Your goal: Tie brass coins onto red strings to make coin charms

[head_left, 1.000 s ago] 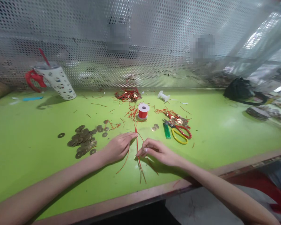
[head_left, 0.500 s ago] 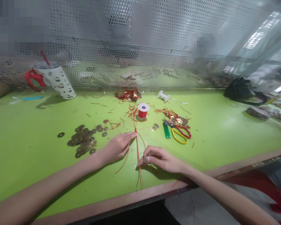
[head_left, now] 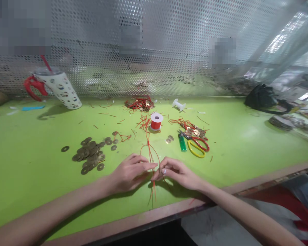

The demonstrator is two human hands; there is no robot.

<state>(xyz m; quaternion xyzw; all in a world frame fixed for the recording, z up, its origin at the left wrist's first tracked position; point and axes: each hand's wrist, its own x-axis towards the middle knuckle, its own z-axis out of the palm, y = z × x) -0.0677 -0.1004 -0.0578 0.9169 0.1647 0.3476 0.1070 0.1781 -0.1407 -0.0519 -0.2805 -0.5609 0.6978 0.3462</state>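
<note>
Thin red cords [head_left: 151,155] run down the green tabletop from a small knot with a loop at the top, their loose ends spreading below my hands. My right hand [head_left: 178,172] is closed, pinching the cords between thumb and fingers low on their length. From the left, my left hand [head_left: 133,171] reaches across the cords, index finger stretched towards the right fingertips. One cord strand curves out left and passes into my left fingers, which appear closed on it; the thumb is hidden. Left of my left hand lies a pile of brass-coloured holed coins [head_left: 91,152].
A spool of red cord [head_left: 156,123] stands beyond the knot. To the right lie a green lighter [head_left: 182,143], scissors [head_left: 196,147] and corded coins [head_left: 195,131]. Farther back are another corded coin heap [head_left: 141,103], a white empty spool [head_left: 179,105], a tumbler [head_left: 60,89] and a perforated screen [head_left: 164,75].
My left hand has left the knot and come down and right, close to my right fingers. The left strand now bows into that hand. My right hand keeps its pinch, nearly unmoved.
</note>
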